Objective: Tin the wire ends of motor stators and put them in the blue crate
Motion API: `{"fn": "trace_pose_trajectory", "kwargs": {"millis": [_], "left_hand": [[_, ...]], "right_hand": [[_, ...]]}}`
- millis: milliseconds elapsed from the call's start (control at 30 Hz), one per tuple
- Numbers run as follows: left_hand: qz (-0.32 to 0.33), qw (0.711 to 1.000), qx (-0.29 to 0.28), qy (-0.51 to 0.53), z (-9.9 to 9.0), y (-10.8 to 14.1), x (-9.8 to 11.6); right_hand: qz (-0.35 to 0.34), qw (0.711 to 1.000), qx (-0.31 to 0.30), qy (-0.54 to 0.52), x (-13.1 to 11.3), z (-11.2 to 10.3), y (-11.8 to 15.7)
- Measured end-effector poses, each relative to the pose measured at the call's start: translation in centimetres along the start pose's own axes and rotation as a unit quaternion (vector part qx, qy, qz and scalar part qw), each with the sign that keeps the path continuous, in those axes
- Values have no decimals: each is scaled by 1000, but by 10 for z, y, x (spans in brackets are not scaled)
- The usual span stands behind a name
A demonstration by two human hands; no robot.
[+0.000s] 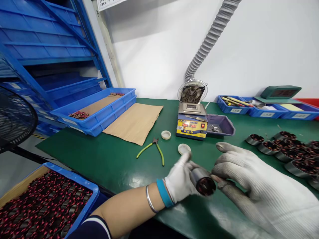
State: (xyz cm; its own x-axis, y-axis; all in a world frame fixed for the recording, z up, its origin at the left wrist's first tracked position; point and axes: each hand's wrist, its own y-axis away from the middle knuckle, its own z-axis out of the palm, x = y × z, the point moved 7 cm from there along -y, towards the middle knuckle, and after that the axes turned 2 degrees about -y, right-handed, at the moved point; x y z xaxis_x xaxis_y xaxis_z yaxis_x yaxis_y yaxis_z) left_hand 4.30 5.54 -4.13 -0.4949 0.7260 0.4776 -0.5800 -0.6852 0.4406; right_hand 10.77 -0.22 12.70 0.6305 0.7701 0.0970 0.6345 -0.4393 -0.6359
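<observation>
My left hand (183, 177), in a white glove, is wrapped round a metal cylinder (201, 181) with dark coppery windings inside its open end. Close by on the right, my right hand (234, 172), also gloved, has its fingers apart, with the fingertips beside the cylinder's rim; whether they touch it I cannot tell. Beyond my hands, a shallow white dish (184, 149) lies on the green table, with a second white dish (165, 134) farther back. Green-handled cutters (155, 142) lie spread to their left.
A yellow and blue heating unit (191, 124) stands at the back beside a purple tray (228, 126). Several wound metal rings (267, 147) sit at the right. Brown cardboard (136, 122) lies near blue trays (96, 124). A blue bin (93, 192) of red-wound parts is at lower left.
</observation>
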Motion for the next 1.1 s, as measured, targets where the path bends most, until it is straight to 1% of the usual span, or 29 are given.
{"fn": "trace_pose_trajectory", "kwargs": {"millis": [33,67,100,133,167,233,267,333,433,500,533,600,633,667,700,733,767,800,833,867,900,933,1000,1033,1067,1100], "left_hand": [[-51,998,-38,-27,6,2,-10],[-82,992,-77,-55,11,6,-17],[-83,987,-109,-80,17,10,-20],[-56,985,-129,-101,21,14,-19],[-9,985,-131,-115,23,17,-14],[79,983,-103,-128,24,22,-3],[104,982,-91,-129,25,24,0],[122,981,-80,-126,28,27,5],[122,982,-72,-129,30,31,8],[119,979,-56,-153,27,33,10],[113,978,-45,-169,24,32,10],[81,979,-19,-186,19,30,8],[58,982,-11,-177,17,28,6],[38,987,-8,-153,16,27,4],[24,993,-10,-117,16,25,3],[18,997,-17,-72,17,23,4],[22,999,-25,-24,19,22,6],[35,999,-29,17,20,20,9],[55,997,-17,45,18,19,14],[81,995,11,59,14,19,18],[104,992,49,60,8,18,21],[123,987,94,53,2,19,24],[144,975,166,35,-10,22,25],[153,972,180,16,-12,23,26],[171,969,180,-11,-13,24,27],[201,963,174,-44,-12,26,30]], "right_hand": [[2,1000,-7,-2,1,2,1],[8,1000,-13,-1,3,4,2],[18,1000,-18,1,6,6,4],[31,999,-20,0,10,7,7],[48,999,-13,-4,14,7,10],[95,995,5,-31,23,7,15],[131,990,10,-52,28,10,17],[219,970,21,-99,38,16,22],[336,927,35,-165,45,26,28],[409,888,59,-200,52,26,36],[456,861,87,-210,59,22,44],[539,796,193,-199,78,4,67],[561,772,237,-181,87,-6,78],[566,769,250,-163,95,-13,86],[552,789,220,-153,102,-14,87],[525,823,154,-150,106,-8,83],[489,857,65,-146,106,3,76],[449,882,-23,-140,101,19,70],[408,899,-90,-130,92,35,64],[372,911,-129,-117,82,51,57],[340,924,-141,-105,70,64,49],[312,936,-132,-97,58,75,42],[269,953,-85,-110,38,91,30],[260,956,-56,-125,32,94,27],[265,953,-33,-141,31,95,26],[282,946,-24,-159,33,94,27]]}}
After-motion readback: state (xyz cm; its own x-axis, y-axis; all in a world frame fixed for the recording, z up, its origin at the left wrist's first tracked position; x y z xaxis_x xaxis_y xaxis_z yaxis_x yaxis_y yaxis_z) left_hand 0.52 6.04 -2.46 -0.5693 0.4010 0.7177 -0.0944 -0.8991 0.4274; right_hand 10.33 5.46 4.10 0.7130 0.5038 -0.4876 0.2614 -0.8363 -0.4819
